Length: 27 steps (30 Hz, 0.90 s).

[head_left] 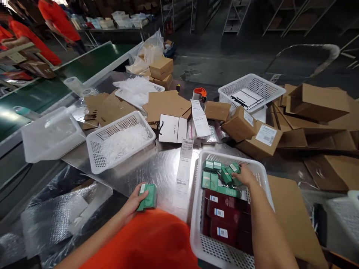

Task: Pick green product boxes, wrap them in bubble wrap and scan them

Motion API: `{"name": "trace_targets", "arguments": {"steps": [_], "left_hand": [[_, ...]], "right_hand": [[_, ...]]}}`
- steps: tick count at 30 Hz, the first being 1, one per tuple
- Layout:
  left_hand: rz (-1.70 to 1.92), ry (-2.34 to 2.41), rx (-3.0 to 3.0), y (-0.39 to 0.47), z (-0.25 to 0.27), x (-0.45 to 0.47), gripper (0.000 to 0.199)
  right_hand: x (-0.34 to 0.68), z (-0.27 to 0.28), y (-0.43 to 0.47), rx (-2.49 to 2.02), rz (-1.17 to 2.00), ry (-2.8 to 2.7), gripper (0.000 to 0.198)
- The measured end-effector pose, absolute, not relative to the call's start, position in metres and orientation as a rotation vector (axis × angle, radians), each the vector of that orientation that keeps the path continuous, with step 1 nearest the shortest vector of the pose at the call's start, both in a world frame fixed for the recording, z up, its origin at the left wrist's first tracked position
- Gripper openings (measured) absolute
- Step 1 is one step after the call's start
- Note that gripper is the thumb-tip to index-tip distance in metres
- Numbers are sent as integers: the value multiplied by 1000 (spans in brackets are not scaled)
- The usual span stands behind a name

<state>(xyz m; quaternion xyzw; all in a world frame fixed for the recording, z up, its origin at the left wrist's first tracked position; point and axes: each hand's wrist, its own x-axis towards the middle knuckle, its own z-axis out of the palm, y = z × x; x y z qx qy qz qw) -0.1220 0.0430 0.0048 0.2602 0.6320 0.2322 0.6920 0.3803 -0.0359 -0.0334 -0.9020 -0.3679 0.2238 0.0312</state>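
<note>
In the head view, my left hand [137, 200] is closed around small green boxes [150, 196], holding them just above the front edge of the metal table. My right hand [245, 175] reaches into a white perforated basket [194, 228], its fingers closed on a small green box [235, 167] at the far end. Several other green boxes [210, 181] lie jumbled beside it. Larger dark red boxes [226, 213] with white labels fill the near part of the basket. My right forearm hides some of their right side.
A printed paper strip [183, 172] lies left of the basket. Behind it are a white CHANEL bag [169, 129] and flat cardboard [165, 106]. A basket of white shredded filler [123, 144] stands left, cardboard boxes [263, 138] right. A green conveyor [81, 71] runs along the left; people in orange stand beyond.
</note>
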Motion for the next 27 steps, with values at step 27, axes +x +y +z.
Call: {"name": "trace_targets", "arguments": {"steps": [27], "left_hand": [[567, 1074, 433, 50, 44, -97, 78]], "right_hand": [[278, 0, -24, -2483, 351, -1124, 40]]}}
